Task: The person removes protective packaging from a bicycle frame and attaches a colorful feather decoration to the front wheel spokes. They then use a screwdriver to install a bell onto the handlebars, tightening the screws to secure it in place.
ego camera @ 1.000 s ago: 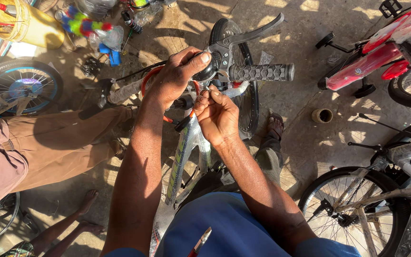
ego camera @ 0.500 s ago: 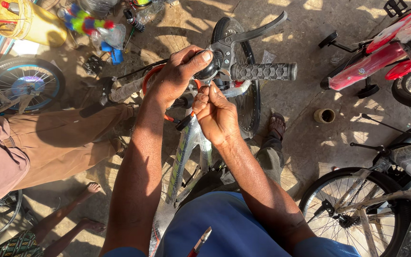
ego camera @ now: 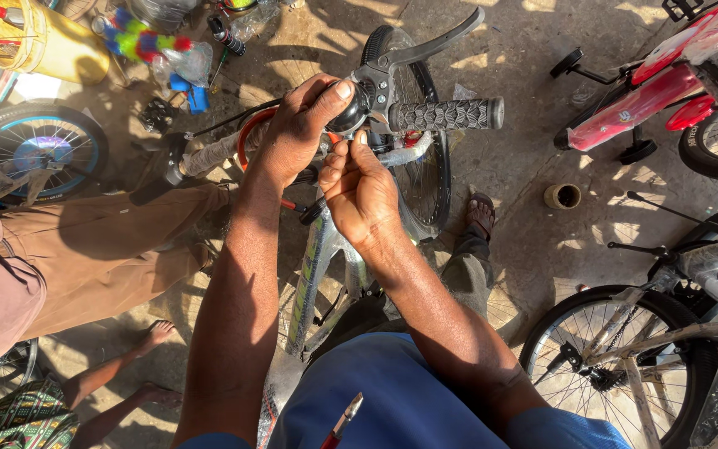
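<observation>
A bicycle handlebar (ego camera: 392,154) was seen from above, held over the frame (ego camera: 313,274) and front wheel (ego camera: 425,179), with concrete floor (ego camera: 525,241) beneath. The left hand (ego camera: 297,125) was wrapped over the bar from the near side, thumb pressed on a small dark bell (ego camera: 351,112) seated just inside the studded black rubber handle sleeve (ego camera: 446,115); its grip was closed around bell and bar. The right hand (ego camera: 359,187) was raised just below the bell, fingertips (ego camera: 349,148) pinched together at the clamp; whether a screw or small tool was held could not be told. The brake lever (ego camera: 425,46) stood out above, untouched. The step in hand was judged to be the fastening or adjusting of the bell on the bar, left hand steadying, right hand working the clamp. The next move was judged to call for the bell being kept from rotating while the fastener is turned from below. A red-handled tool (ego camera: 338,424) lay against the blue shirt. Another person in brown trousers (ego camera: 101,241) was seated to the left; a red child's bicycle (ego camera: 650,91) and a white-framed one (ego camera: 666,333) stood to the right.
</observation>
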